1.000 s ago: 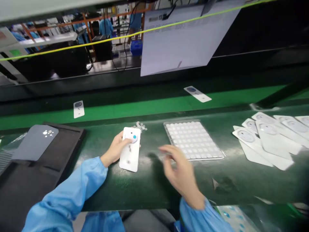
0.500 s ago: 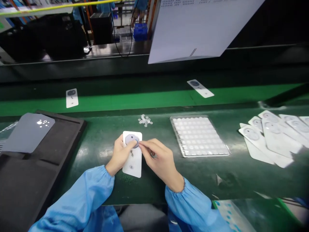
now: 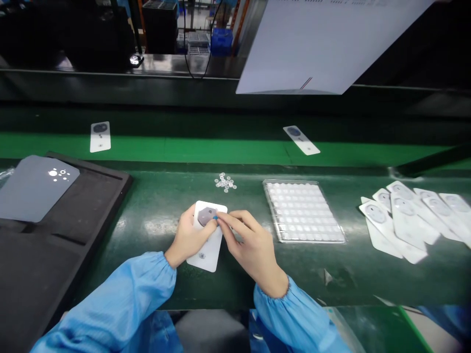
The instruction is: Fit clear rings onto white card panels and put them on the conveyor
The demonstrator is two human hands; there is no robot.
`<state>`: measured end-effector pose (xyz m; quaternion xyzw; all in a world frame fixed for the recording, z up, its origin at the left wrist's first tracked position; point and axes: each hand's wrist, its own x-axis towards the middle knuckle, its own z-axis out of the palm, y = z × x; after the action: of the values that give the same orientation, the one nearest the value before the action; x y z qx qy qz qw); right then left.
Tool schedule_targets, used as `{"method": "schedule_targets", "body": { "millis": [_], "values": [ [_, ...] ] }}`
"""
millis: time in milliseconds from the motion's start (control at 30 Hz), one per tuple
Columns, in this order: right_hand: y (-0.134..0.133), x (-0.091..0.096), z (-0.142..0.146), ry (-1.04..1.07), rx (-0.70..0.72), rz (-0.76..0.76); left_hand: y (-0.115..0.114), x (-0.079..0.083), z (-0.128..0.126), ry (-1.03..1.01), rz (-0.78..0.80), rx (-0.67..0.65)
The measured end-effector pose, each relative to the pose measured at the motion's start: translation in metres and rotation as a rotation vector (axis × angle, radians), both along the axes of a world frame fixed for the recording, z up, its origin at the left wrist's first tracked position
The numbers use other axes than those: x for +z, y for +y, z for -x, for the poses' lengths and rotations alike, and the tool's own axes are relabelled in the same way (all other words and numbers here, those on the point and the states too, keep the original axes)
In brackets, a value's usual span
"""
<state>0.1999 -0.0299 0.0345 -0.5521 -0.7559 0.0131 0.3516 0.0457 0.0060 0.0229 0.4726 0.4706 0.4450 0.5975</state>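
Note:
My left hand (image 3: 191, 236) is closed round the left edge of a white phone-back-like panel (image 3: 208, 257), thumb lying across its face. The panel has a dark grey rounded patch (image 3: 205, 214) near its top and a small dark mark lower down. At the right side of that patch, the thumb and forefinger of my right hand (image 3: 250, 242) pinch a tiny blue tab (image 3: 215, 217). My left thumb tip is right beside the tab. Whether the tab is stuck to the panel, I cannot tell. Beyond the panel lies a small pile of clear round discs (image 3: 225, 182).
A clear plastic tray (image 3: 305, 211) of white round pieces is to the right. Several similar panels (image 3: 408, 215) overlap farther right. Two more, a left panel (image 3: 100, 137) and a right panel (image 3: 301, 140), lie on the green belt (image 3: 198, 149). A black tray (image 3: 40, 274) holds a grey sheet (image 3: 37, 191).
My hands and the panel have shifted slightly right, and the panel is tilted more. The blue tab now shows clearly at my right fingertips. Both panels on the belt have moved left relative to the table.

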Motion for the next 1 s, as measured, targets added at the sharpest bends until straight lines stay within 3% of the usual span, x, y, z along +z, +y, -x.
{"method": "schedule_targets", "body": {
  "millis": [267,467,567,733,867,933,1000],
  "values": [
    [0.004,-0.001,-0.002,-0.169,-0.005,-0.092,-0.004,-0.007,0.000,0.077,-0.084,-0.030],
    [0.009,-0.012,-0.001,-0.197,-0.065,-0.016,-0.004,-0.009,0.002,0.096,-0.073,-0.064],
    [0.010,-0.016,0.000,-0.054,-0.050,0.110,-0.003,-0.009,0.001,0.082,-0.058,-0.075],
    [0.018,-0.008,-0.001,0.476,0.049,0.320,0.000,-0.007,0.001,0.006,0.042,-0.050],
    [0.000,0.009,-0.039,0.812,-0.001,0.456,0.002,-0.004,0.003,-0.076,0.148,-0.049],
    [-0.031,0.013,-0.080,0.903,-0.149,0.408,0.003,-0.003,0.004,-0.094,0.187,-0.044],
    [-0.075,0.006,-0.131,0.943,-0.384,0.358,0.003,-0.002,0.006,-0.104,0.212,-0.051]
  ]
}}
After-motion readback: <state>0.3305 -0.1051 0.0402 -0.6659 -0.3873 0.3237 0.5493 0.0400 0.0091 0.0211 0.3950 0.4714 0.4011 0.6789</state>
